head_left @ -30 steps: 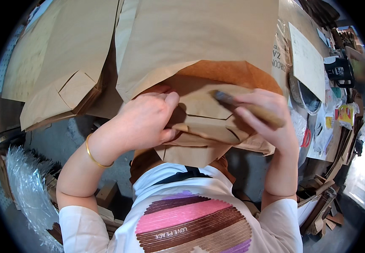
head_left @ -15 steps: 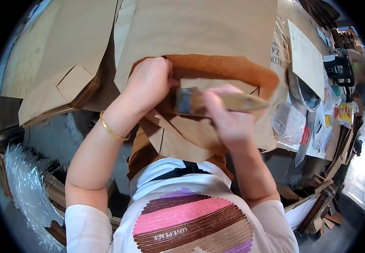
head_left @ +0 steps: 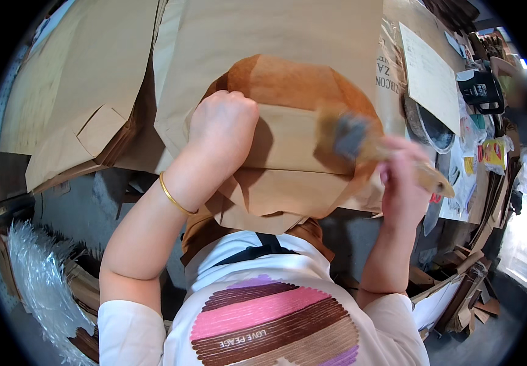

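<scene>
A large brown paper bag [head_left: 288,137] lies with its near end opened out, showing a darker orange-brown inner layer and folded flaps. My left hand [head_left: 224,128], a gold bangle at its wrist, is closed in a fist at the left side of this opened end. Its fingertips are hidden, but it appears to grip the paper. In my right hand [head_left: 400,168] is a flat paintbrush [head_left: 370,146], held by its wooden handle. The bristles are blurred by motion over the right side of the opened end.
Stacked paper bags [head_left: 86,104] lie at the left. On the right are a white board [head_left: 428,76] over a round basin [head_left: 437,131], a black container [head_left: 480,91] and plastic packets [head_left: 494,152]. Clear plastic strips [head_left: 44,280] hang at lower left; cardboard scraps [head_left: 458,299] lie at lower right.
My right hand and the brush have swept right across the bag's end. The opened end has spread flatter, with its orange-brown layer pushed farther away. My left hand has shifted slightly.
</scene>
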### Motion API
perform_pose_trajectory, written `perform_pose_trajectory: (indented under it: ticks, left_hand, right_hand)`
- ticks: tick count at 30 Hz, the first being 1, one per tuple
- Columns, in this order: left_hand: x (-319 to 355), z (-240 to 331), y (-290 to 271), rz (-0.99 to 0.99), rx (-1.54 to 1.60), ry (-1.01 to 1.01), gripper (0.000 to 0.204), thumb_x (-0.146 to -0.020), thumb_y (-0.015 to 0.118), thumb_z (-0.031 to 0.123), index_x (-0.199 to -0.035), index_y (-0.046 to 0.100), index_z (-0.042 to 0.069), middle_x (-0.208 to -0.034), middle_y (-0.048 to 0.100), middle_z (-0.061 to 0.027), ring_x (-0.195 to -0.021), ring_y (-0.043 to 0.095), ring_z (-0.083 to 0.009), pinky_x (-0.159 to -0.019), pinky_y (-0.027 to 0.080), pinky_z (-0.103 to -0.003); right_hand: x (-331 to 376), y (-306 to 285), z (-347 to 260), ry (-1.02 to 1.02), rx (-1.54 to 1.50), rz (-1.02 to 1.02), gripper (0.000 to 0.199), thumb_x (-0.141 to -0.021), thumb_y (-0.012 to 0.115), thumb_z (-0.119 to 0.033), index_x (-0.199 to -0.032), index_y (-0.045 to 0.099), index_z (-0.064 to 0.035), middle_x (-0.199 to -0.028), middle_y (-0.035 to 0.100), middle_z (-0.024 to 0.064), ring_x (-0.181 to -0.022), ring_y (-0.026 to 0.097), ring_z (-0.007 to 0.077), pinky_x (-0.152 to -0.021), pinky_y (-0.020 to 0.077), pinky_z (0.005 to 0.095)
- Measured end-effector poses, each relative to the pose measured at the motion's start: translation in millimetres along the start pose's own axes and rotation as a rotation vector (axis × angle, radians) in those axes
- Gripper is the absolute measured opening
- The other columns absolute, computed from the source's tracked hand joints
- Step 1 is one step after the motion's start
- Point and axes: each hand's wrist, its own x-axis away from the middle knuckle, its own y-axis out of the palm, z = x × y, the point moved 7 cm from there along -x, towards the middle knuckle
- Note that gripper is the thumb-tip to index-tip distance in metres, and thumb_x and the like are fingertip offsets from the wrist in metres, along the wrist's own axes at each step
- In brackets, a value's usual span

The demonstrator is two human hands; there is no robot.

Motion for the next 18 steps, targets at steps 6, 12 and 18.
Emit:
perform_pose_trajectory:
  ticks: [6, 12, 18]
  left_hand:
    - [-4.4, 16.7, 2.1, 0.04, -0.054, 0.039, 0.008, -0.065, 0.062, -0.002, -0.067, 0.063, 0.005, -0.074, 0.063, -0.0098, -0.078, 0.063, -0.0259, -0.069, 0.054, -0.035]
    - [11.0, 39.7, -40.5, 0.349, 0.572, 0.577, 0.025, -0.09, 0.056, 0.019, -0.108, 0.058, 0.002, -0.106, 0.061, -0.0189, -0.104, 0.06, -0.0306, -0.09, 0.047, -0.041]
    - [44.7, -76.3, 12.5, 0.213, 0.616, -0.142, 0.047, -0.105, 0.034, 0.029, -0.132, 0.049, -0.007, -0.128, 0.055, -0.0232, -0.129, 0.042, -0.0389, -0.11, 0.029, -0.042]
  right_hand:
    - [-54.2, 34.5, 114.6, 0.056, -0.822, 0.133, 0.043, -0.101, 0.044, -0.034, -0.128, 0.052, -0.0008, -0.104, 0.064, 0.0119, -0.104, 0.058, 0.0195, -0.103, 0.0385, 0.0403]
    - [-41.5, 90.8, 122.0, 0.296, -1.387, -0.12, 0.043, -0.101, 0.042, -0.033, -0.127, 0.053, -0.0006, -0.094, 0.069, 0.0153, -0.103, 0.062, 0.026, -0.113, 0.0319, 0.0465]
    - [-42.6, 97.3, 122.0, 0.229, -1.436, -0.287, 0.042, -0.101, 0.041, -0.032, -0.127, 0.053, -0.0003, -0.097, 0.069, 0.0172, -0.107, 0.061, 0.028, -0.111, 0.0343, 0.0474]
